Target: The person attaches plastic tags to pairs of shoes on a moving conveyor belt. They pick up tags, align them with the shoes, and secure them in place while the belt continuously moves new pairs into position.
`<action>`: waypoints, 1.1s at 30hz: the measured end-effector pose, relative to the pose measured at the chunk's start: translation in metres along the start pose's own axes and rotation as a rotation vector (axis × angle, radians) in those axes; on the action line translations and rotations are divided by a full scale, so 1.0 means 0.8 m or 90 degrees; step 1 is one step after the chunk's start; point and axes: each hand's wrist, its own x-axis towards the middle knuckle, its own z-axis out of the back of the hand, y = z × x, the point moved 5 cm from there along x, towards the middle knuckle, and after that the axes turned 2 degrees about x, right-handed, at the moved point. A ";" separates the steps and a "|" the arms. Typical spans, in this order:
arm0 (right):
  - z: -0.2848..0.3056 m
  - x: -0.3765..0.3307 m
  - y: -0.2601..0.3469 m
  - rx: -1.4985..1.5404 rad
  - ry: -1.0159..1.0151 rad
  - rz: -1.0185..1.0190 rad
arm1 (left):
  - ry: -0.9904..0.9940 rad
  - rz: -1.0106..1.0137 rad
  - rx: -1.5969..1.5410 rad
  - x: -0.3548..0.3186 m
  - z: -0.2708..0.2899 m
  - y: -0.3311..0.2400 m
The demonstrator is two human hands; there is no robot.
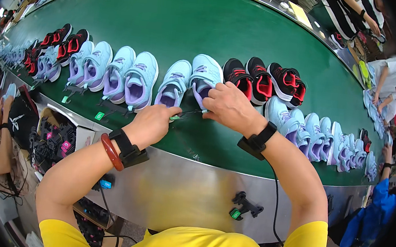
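Observation:
A pair of light blue sneakers with lilac linings stands on the green belt before me: a left sneaker (176, 76) and a right sneaker (206, 66). Between their heels runs a thin black shoe hanger (190, 112) with a green size tag by my left fingertips. My left hand (152, 125) is closed in a pinch on the hanger's end, close to the left sneaker's heel. Closed on the right sneaker's heel is my right hand (233, 107), its fingers reaching over the collar. Part of the hanger under my fingers is hidden.
More light blue sneakers (142, 73) line the belt (170, 16) to the left, some joined by black hangers. Black and red sneakers (283, 81) stand to the right. A loose hanger (247, 207) lies on the metal ledge (202, 181). Co-workers (387, 84) stand around the table.

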 end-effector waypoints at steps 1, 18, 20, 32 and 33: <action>0.003 0.001 0.000 -0.013 0.042 -0.026 | -0.009 -0.008 0.001 0.001 0.000 -0.003; 0.004 -0.004 -0.009 0.111 -0.062 -0.096 | -0.053 -0.064 -0.237 0.006 -0.005 -0.003; -0.007 -0.020 -0.017 0.228 -0.148 -0.157 | -0.108 -0.060 -0.174 0.007 0.006 -0.012; 0.038 -0.087 0.036 0.334 0.024 -0.239 | -0.324 -0.002 0.107 -0.170 0.106 -0.006; 0.043 -0.098 0.039 0.332 0.014 -0.229 | -0.401 0.036 0.153 -0.199 0.127 0.023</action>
